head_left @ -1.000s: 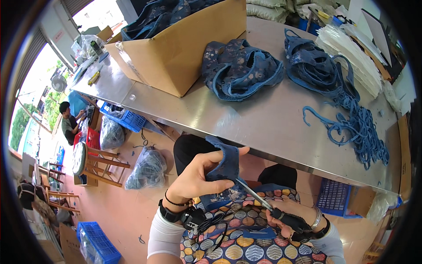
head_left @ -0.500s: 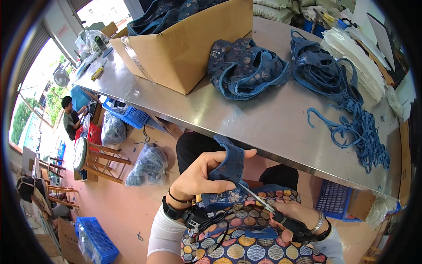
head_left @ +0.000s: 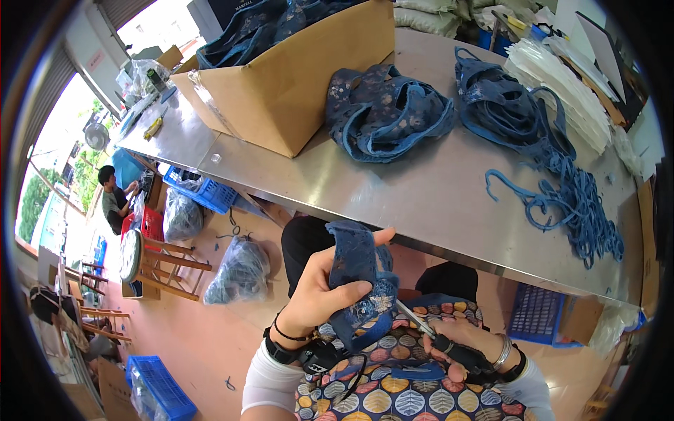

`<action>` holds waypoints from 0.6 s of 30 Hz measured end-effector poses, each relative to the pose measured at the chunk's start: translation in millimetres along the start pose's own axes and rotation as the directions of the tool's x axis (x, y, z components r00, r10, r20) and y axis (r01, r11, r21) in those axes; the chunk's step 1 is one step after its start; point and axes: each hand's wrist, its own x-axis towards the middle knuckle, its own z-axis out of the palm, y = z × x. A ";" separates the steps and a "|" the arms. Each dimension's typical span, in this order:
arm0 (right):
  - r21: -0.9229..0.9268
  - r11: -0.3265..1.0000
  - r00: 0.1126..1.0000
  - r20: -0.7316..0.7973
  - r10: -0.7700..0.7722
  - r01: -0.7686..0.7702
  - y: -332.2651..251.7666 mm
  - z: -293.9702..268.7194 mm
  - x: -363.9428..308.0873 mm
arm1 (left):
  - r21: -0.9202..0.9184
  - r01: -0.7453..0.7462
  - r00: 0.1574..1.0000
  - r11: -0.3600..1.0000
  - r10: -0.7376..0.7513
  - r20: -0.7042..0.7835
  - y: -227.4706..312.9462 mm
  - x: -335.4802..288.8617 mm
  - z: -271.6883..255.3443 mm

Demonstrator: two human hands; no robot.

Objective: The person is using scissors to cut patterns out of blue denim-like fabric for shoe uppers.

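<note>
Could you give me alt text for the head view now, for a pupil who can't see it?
A person's left hand holds up dark-blue patterned fabric while the right hand points scissors at it, above a leaf-print cloth. Beyond, a metal table bears a cardboard box, fabric bundles and tangled blue strips.

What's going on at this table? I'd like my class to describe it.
Someone holds a blue patterned cloth in the left hand and scissors in the right hand. The blades are right by the cloth's edge; contact is hard to make out. On the metal table stands a cardboard box with more dark blue cloth, beside one cloth heap, another heap and tangled blue strips.
</note>
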 end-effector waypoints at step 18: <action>-0.410 0.782 0.879 0.136 -0.456 0.469 17.3 -7.9 -7.1 | 0.058 0.049 0.998 0.997 -0.047 -0.032 0.0 -9.1 9.1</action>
